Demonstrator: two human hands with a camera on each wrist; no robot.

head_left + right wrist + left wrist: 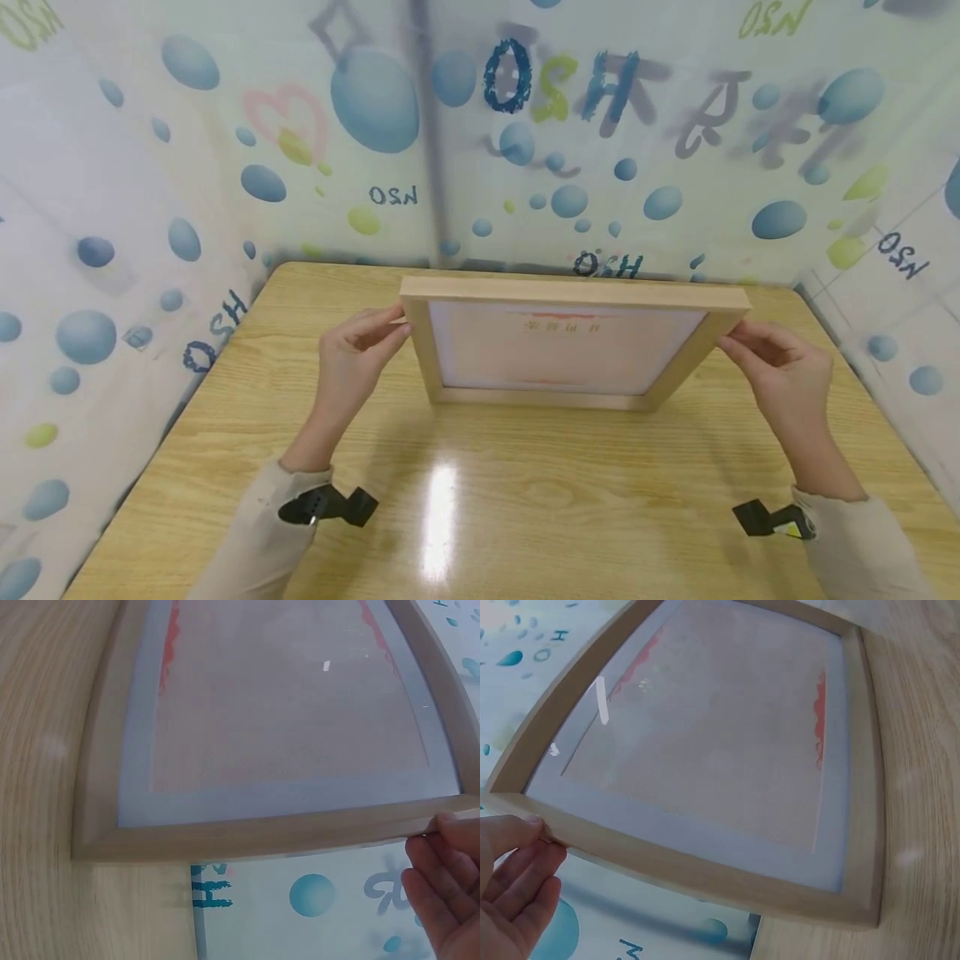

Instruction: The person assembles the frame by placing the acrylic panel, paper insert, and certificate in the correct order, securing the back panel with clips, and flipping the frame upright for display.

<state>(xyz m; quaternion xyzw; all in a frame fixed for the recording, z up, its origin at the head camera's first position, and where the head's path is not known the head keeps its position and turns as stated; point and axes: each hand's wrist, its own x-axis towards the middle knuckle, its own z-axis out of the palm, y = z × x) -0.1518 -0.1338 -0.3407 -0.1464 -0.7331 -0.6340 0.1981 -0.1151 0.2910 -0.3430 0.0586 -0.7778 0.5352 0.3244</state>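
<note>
A light wooden picture frame (573,292) stands tilted on its lower long edge on the wood-grain table. Behind its clear front lies a pale pink sheet (555,354) with red scalloped trim and a white border. My left hand (356,354) pinches the frame's left side near the upper corner, thumb in front and fingers behind, as the left wrist view (517,877) also has it. On the opposite side my right hand (783,367) pinches the frame near its upper right corner; in the right wrist view the thumb (457,831) presses its face. The back of the frame is hidden.
The wood-grain table (547,492) extends in front of the frame and to both sides. A printed curtain (495,167) with blue drops and letters hangs right behind the table's far edge and along both sides. A bright light reflection lies on the tabletop.
</note>
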